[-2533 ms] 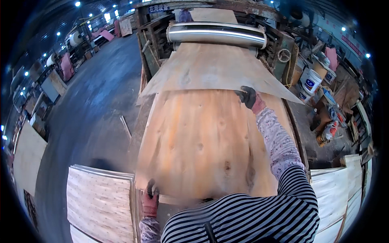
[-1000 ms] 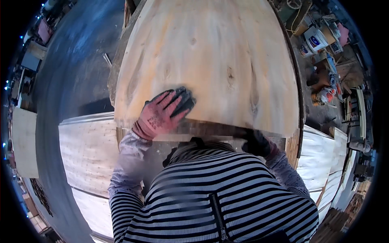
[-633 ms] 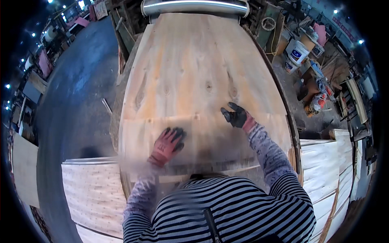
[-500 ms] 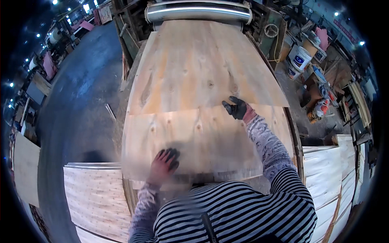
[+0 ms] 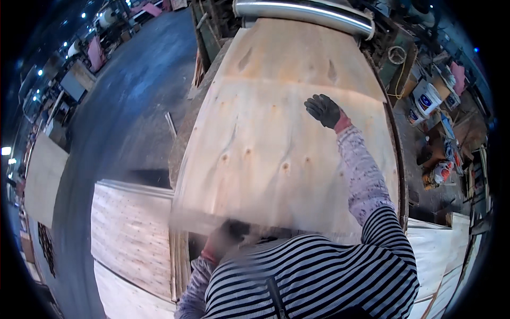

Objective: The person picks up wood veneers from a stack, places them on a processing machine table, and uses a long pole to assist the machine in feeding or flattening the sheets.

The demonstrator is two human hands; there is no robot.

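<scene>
Pale veneer (image 5: 260, 138) has slid toward the roller (image 5: 308, 15); right hand (image 5: 325, 110) uncurled; left hand (image 5: 227, 235) too blurred to tell; stacked sheets (image 5: 133, 234) alongside.

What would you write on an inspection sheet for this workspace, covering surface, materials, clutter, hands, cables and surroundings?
Surface: long brown worktable, mostly covered by wood.
Materials: pale knotted wood sheet, nearer than the orange-tinted wood sheet by the shiny metal roller.
Clutter: white plastic bucket, right of worktable.
Hands: pink-and-black gloved right hand over pale sheet, contact unclear; left hand blurred, near its lower edge.
Cables: thin yellow looped line; cable or rope unclear.
Surroundings: grey floor, stacked whitish wood sheets left.
</scene>
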